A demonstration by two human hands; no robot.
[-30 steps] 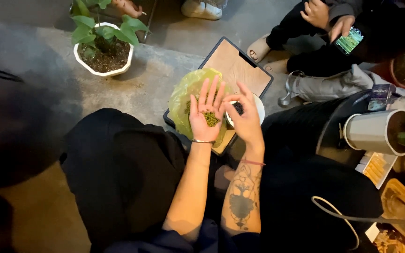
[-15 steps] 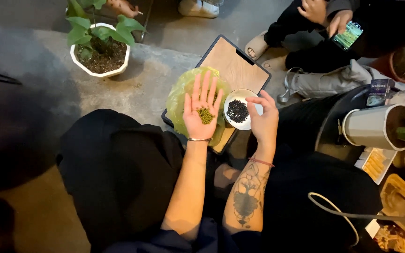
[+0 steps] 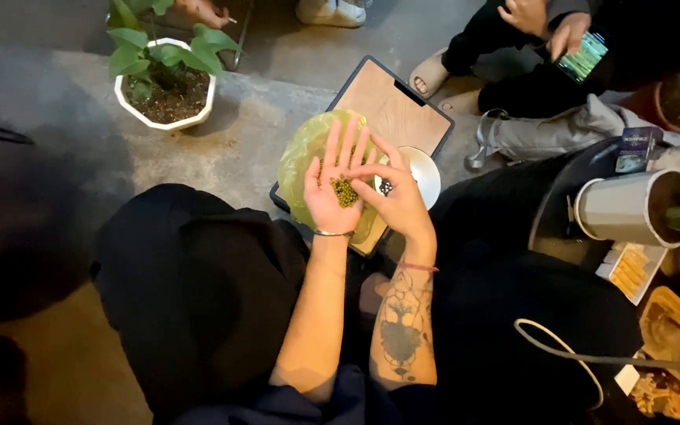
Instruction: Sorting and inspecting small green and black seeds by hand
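Left hand: we see it flat, palm up, fingers spread, not gripping; it serves as a tray for a small heap of green beans in the palm.
Right hand: just right of the left, fingertips reaching onto the beans, likely picking through them; we cannot tell if anything is pinched yet.
Beans: resting mid-palm, above the bag.
Green plastic bag: right under the left hand, placed so spilled beans would land on it, we judge.
White bowl: under the right hand, dark bits inside, near for dropping.
Wooden board: on the floor, carries bag and bowl.
Potted plant: far left, well apart.
Metal cup: right, on its side.
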